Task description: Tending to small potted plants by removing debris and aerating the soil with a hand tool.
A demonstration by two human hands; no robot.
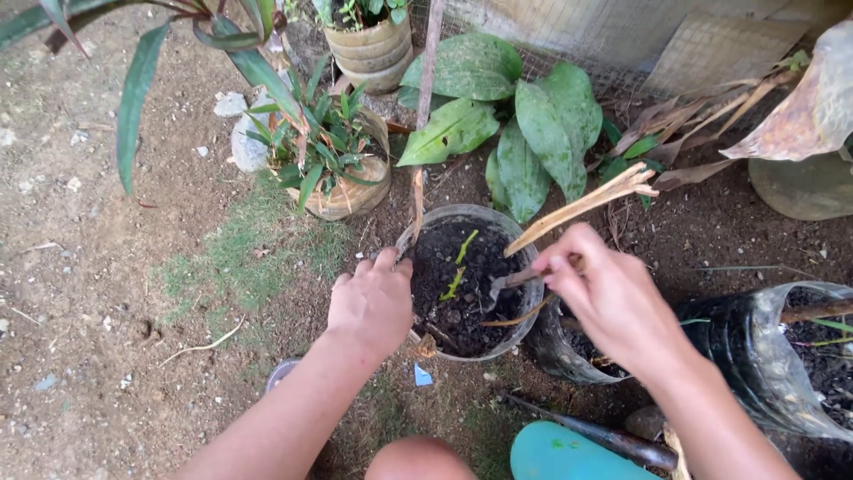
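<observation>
At frame centre, the left hand [373, 302] grips the clear soil-filled plastic pot [426, 238] rim, steadying it; right hand [604, 293] fingers pinch a small metal spoon [508, 283], digging.

bare soil [98, 293] open leftward, potted plant [333, 160] behind, plastic bags [782, 356] crowding right

clear grey pot [524, 307] with black soil [462, 284], bright green sprout [455, 283], tan dry stick [582, 206], broad green leaves [524, 124], beige ribbed pot [373, 49], teal object [560, 453], brown dirt ground [89, 293]
</observation>
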